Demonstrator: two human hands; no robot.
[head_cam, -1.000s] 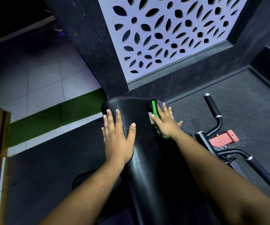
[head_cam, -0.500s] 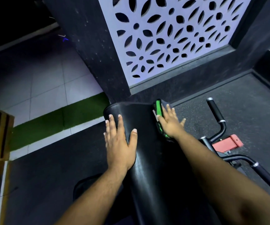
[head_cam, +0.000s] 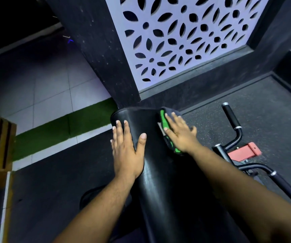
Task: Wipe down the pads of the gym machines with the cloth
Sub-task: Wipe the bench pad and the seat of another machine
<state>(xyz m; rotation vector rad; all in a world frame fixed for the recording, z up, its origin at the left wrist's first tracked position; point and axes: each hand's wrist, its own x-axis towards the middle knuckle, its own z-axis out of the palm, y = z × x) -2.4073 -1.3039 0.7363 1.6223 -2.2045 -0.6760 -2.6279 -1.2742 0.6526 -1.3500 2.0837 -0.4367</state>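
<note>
— Right hand (head_cam: 180, 135) is where, exactly?
— Flat on the cloth (head_cam: 164, 121), fingers straight and spread, pressing it against the right side of the black pad (head_cam: 158, 172), close to the pad's far end.
— And the other?
— Left hand (head_cam: 126, 148) lies flat on the pad's left flank, fingers straight, thumb out across the top. It holds nothing; I'd say it only steadies the pad.
— Which way does the pad run?
— Its long axis goes from the person's body out toward the dark wall (head_cam: 95, 55). The unwiped-looking length lies nearer than the cloth, back toward the body.
— So the stroke?
— Probably a pull along that axis, toward the person, with the right hand, since it is the one on the cloth. The handlebar (head_cam: 232, 118) stands off to the right, apart from the hand.
</note>
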